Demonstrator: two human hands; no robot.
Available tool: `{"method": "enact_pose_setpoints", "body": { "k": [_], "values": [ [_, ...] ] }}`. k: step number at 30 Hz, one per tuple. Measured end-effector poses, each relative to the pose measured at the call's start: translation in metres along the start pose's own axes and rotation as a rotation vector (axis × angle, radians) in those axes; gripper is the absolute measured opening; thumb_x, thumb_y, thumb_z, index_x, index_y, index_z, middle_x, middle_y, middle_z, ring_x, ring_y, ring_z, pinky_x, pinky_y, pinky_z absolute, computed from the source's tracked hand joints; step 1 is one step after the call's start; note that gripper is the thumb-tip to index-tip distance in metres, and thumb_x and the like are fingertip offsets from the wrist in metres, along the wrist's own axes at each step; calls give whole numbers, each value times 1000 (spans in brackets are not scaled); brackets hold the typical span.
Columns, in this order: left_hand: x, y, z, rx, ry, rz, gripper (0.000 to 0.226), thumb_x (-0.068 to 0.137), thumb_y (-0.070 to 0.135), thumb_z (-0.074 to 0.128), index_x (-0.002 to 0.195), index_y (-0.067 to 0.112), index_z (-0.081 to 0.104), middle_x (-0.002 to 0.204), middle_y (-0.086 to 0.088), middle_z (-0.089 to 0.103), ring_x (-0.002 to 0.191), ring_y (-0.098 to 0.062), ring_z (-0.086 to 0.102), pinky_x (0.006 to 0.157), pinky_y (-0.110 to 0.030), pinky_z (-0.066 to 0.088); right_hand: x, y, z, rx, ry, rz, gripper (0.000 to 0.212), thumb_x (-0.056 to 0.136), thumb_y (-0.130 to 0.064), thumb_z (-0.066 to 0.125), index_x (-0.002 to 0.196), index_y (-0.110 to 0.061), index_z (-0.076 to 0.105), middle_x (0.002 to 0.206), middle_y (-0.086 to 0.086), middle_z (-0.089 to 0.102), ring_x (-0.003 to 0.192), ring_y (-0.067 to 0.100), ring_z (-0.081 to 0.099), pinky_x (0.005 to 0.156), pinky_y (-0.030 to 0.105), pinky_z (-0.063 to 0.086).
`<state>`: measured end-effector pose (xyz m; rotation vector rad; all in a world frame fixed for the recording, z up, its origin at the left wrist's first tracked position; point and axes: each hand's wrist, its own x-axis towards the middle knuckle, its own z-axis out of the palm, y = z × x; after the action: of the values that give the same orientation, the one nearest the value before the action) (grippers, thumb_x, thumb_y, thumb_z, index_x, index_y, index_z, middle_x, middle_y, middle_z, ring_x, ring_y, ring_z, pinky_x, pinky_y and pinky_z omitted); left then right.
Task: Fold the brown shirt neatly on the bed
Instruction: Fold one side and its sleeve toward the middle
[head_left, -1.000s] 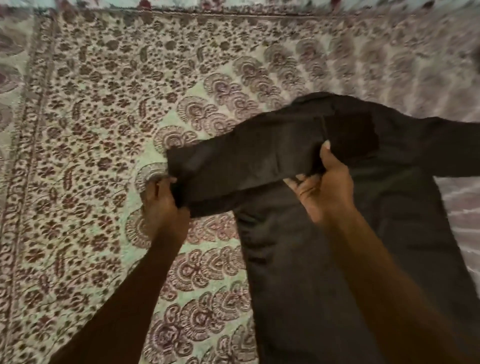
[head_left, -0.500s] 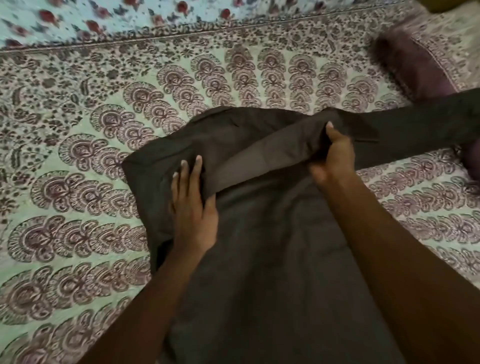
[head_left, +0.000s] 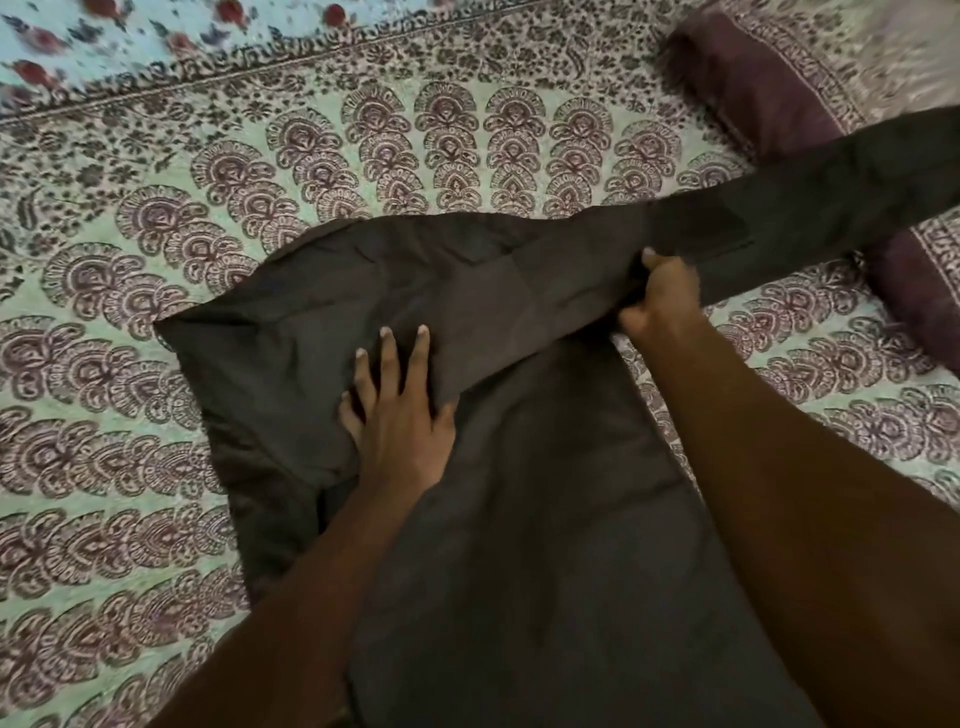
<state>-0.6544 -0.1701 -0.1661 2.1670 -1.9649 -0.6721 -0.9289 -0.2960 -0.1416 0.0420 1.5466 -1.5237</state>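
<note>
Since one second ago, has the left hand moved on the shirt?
Yes. The left hand left the sleeve's end over the bedsheet and moved right onto the brown shirt, now lying flat, fingers spread.

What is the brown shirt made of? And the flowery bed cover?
The dark brown shirt looks like thin matte woven cloth, maybe cotton: it creases softly. The patterned pale-green bed cover seems printed cotton, with a flat dull surface.
</note>
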Motion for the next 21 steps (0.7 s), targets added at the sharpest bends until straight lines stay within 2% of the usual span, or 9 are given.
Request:
{"method": "enact_pose_setpoints", "body": {
  "k": [2, 5, 7, 10, 13, 16, 18, 19, 21],
  "values": [
    [1, -2, 10, 64, -35, 9, 86, 93, 57, 53, 160, 46, 2, 172, 5, -14, 158, -31, -11, 121, -66, 10, 18, 4, -12, -38, 34, 29, 39, 95, -3, 55, 132, -14, 63, 120, 14, 73, 106, 35, 70, 91, 67, 54],
    [5, -3, 16, 115, -73, -1, 89, 88, 76, 45, 158, 50, -2, 169, 8, -23, 156, -29, -20, 120, -65, 5, 13, -5, -10, -2, 23, -40, 32, 99, 4, 51, 126, -12, 58, 124, 15, 66, 115, 37, 65, 98, 57, 53],
    [9, -2, 16, 121, -98, -22, 92, 84, 81, 43, 157, 53, -5, 168, 11, -26, 156, -28, -21, 120, -64, 5, 12, -12, -6, 54, 30, -113, 41, 100, 9, 49, 133, -14, 54, 127, 18, 63, 120, 37, 63, 104, 52, 51],
    [11, -3, 15, 137, -135, -35, 93, 83, 83, 43, 155, 55, -9, 167, 12, -29, 155, -28, -24, 121, -64, 5, 18, -14, -17, -8, 99, -146, 49, 92, 10, 56, 139, -3, 53, 130, 21, 65, 114, 36, 66, 103, 53, 54],
    [12, -4, 12, 133, -169, -35, 93, 83, 84, 42, 155, 56, -10, 165, 13, -32, 154, -28, -25, 121, -64, 4, 4, -14, -29, -417, 225, -259, 63, 78, -15, 61, 138, -2, 52, 131, 19, 63, 116, 35, 65, 105, 48, 54],
    [12, -2, 10, 139, -203, -38, 92, 84, 85, 39, 154, 56, -13, 163, 14, -36, 154, -27, -28, 121, -63, 2, -25, 2, -38, -1075, 248, -515, 79, 86, -18, 61, 156, 1, 30, 155, 26, 32, 136, 43, 42, 113, 46, 40],
    [12, -1, 9, 144, -214, -40, 91, 84, 86, 37, 154, 57, -15, 163, 14, -37, 153, -27, -29, 121, -62, 2, -42, 18, -44, -1339, 118, -860, 73, 89, -23, 62, 155, -5, 36, 157, 27, 31, 137, 47, 37, 111, 51, 37],
    [12, -1, 9, 146, -221, -43, 91, 84, 86, 36, 153, 57, -15, 163, 14, -37, 153, -27, -30, 122, -62, 1, -41, 29, -47, -1414, -62, -998, 66, 91, -27, 61, 151, -8, 44, 155, 26, 37, 136, 48, 40, 112, 53, 38],
    [13, -1, 8, 141, -238, -51, 93, 83, 87, 37, 153, 57, -15, 162, 15, -38, 153, -27, -30, 122, -62, 0, -33, 45, -50, -1548, -434, -1005, 57, 95, -38, 53, 146, -13, 54, 154, 21, 45, 139, 44, 42, 113, 56, 40]
  ]
}}
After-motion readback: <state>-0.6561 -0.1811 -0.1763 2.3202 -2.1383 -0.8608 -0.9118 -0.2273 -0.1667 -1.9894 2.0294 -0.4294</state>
